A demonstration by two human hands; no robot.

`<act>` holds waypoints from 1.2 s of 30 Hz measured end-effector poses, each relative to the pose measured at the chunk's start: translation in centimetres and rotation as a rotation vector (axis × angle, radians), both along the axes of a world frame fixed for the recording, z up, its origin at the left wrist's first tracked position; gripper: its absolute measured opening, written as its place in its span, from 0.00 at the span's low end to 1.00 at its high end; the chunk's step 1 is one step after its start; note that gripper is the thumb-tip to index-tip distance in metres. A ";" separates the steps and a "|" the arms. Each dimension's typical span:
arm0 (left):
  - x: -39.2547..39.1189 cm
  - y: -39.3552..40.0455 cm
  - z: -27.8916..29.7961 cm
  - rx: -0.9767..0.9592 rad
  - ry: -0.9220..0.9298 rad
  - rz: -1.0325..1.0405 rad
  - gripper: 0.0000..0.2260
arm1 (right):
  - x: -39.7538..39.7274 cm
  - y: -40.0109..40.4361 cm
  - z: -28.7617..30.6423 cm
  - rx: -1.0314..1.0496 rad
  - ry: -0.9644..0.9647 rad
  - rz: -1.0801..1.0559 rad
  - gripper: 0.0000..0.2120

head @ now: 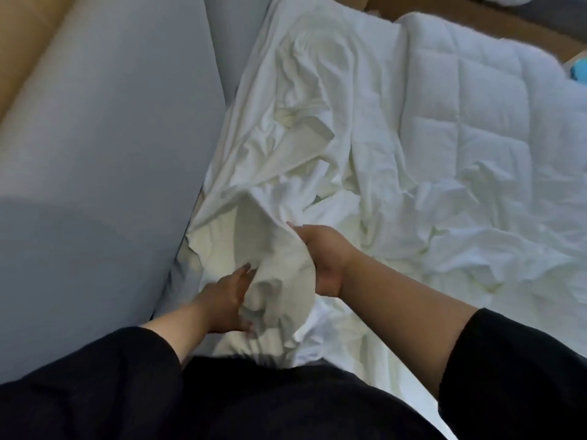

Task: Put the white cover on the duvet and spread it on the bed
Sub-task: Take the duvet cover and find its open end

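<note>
No readable text anywhere.

Cover (305, 144) crumpled across the near and middle part of the bed; duvet (470, 122) to its right, running to the far right; grey mattress side (104, 147) along the left; bunched corner of cover nearest the body, left hand (222, 300) on its left, right hand (324, 255) on its right.

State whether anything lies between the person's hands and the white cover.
Nothing visible does. The left hand and right hand both already grip a bunched part of the white cover, with the quilted duvet lying farther off.
</note>
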State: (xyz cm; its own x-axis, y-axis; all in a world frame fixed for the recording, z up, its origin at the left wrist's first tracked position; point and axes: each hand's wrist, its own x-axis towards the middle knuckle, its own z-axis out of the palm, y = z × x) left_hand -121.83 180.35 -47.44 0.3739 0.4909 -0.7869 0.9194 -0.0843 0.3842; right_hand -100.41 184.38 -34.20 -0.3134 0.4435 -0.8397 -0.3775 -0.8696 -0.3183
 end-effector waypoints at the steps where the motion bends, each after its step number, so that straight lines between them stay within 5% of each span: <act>1: 0.2 -0.4 0.6 0.015 -0.014 0.097 0.48 | -0.1 0.3 0.9 0.013 0.064 -0.124 0.17; 5: 3.0 -1.7 2.8 0.123 -0.158 0.358 0.17 | 0.4 1.5 3.5 0.137 0.124 -0.323 0.22; 9: 3.9 -0.9 5.6 0.099 -0.503 1.025 0.13 | 1.7 2.2 3.8 0.291 -0.029 -0.323 0.24; 13: 2.1 1.6 11.0 0.219 -0.685 1.160 0.08 | 2.0 0.2 2.5 0.511 -0.355 0.055 0.24; 16: -0.7 2.8 17.2 0.312 -0.706 1.065 0.05 | 0.5 -2.3 1.4 0.562 -0.514 0.396 0.27; 20: -3.6 3.0 25.8 0.398 -0.598 0.874 0.10 | -1.2 -2.2 1.2 0.542 -0.777 0.467 0.04; 22: -4.5 2.7 28.7 0.488 -0.495 0.808 0.08 | -1.4 -1.5 2.1 0.581 -0.804 0.482 0.07; 25: -5.9 2.5 31.1 0.626 -0.290 0.601 0.13 | -1.4 -1.2 4.6 0.620 -0.615 0.362 0.12; 28: -6.9 1.6 32.5 0.522 -0.156 0.298 0.28 | -1.2 -2.4 7.6 0.554 -0.322 0.439 0.12; 32: -7.7 -0.8 31.9 0.346 0.304 -0.194 0.10 | 0.3 -6.4 9.7 0.495 -0.044 0.866 0.08; 36: -9.4 -3.8 30.0 0.265 0.576 -0.167 0.17 | 3.1 -9.0 8.6 0.310 0.314 0.725 0.21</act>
State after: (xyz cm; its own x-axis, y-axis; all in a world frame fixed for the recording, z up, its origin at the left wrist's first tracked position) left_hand -131.20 176.50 -17.42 0.0167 0.6674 -0.7445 0.9383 -0.2678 -0.2189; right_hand -97.30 175.39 -25.59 -0.8074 0.2387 -0.5396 0.1287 -0.8213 -0.5558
